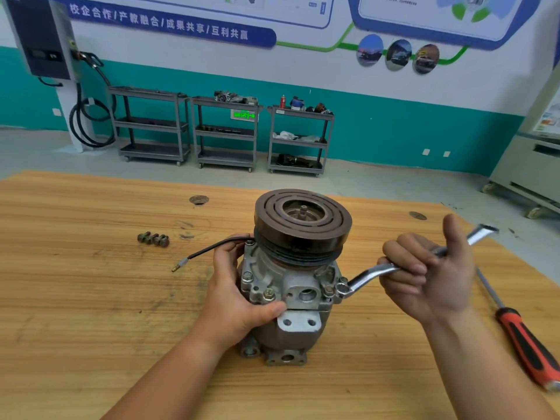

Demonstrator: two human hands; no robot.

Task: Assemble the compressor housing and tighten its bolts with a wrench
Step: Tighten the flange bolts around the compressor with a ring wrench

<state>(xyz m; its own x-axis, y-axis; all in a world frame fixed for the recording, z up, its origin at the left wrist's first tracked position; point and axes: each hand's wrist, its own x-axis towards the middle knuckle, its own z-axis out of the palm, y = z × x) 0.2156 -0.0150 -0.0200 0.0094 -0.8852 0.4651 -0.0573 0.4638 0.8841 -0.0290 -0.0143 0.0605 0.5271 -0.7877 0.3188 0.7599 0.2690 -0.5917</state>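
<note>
A: Compressor housing (291, 286)?
B: Upright on counter (91, 298); left hand (233, 295) fingers wrap its side; right hand (424, 274) fingers curl round wrench (369, 272), ring end against housing's right edge.
A: Containers?
B: Far carts (300, 114) hold indistinct parts (298, 104).

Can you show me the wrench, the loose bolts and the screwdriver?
wrench (368, 275): head view, its bent shaft.
loose bolts (153, 238): head view, middle of the little pile.
screwdriver (527, 350): head view, its handle.

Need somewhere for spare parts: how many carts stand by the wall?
3, in a row along the far wall: left cart, middle cart, right cart. More may lie outside the view.
</note>
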